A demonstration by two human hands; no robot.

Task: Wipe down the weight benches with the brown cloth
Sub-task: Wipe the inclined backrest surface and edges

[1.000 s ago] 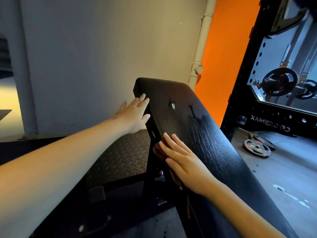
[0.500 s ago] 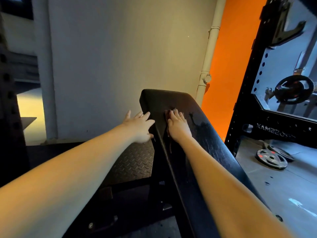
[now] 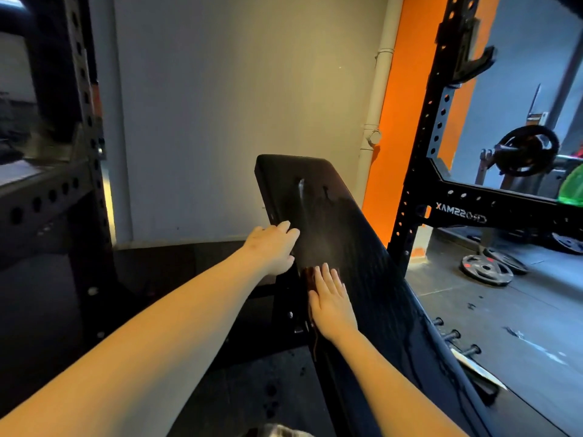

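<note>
A black padded weight bench [image 3: 344,234] runs away from me, tilted up toward the wall, with a wet sheen on its upper pad. My right hand [image 3: 331,302] lies flat on the pad near its left edge, pressing the brown cloth [image 3: 308,275], whose edge peeks out beyond the fingertips and trails down the bench side. My left hand [image 3: 273,247] grips the bench's left edge a little farther up, fingers curled over the pad.
A black power rack upright [image 3: 422,171] stands right of the bench, another rack post [image 3: 85,127] at left. Weight plates [image 3: 485,269] lie on the floor at right. A grey wall, white pipe [image 3: 377,121] and orange wall are behind.
My right hand slid the cloth up the pad, then back down toward me along the left edge. My left hand shifted from the bench's side onto its edge.
</note>
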